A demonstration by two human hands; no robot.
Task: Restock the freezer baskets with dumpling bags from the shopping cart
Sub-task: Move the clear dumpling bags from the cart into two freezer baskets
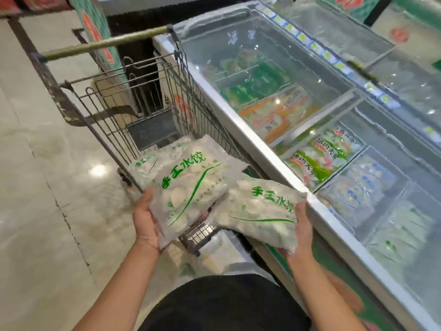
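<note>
Two bags of dumplings are in the person's hands, one in each, and the hands are apart. The left hand (146, 219) holds the left dumpling bag (191, 189) from below at its near left edge; the palm is under the bag and the thumb lies along the side, so the fingers are hidden by the plastic. The right hand (302, 225) grips the right dumpling bag (260, 209) at its right end, with the thumb on top and the fingers curled under it. This bag is just beside the near rim of the freezer (262, 149), and its right corner reaches over that rim.

The left bag is above the near end of the shopping cart (133, 101). Under it lies another bag (143, 166) of the same kind, inside the cart; how many more lie below I cannot tell. The far part of the cart shows bare wire.

The freezer has sliding glass lids (274, 56) with strong reflections. Through them I see baskets with green packs (257, 84), orange packs (281, 115), green and white bags (322, 156) and pale bags with blue print (362, 185). The nearest compartment seems to be open, but the glare makes this uncertain. The labels along the far edge (317, 47) are too blurred to read. The near right part of the freezer is cut off by the frame.
</note>
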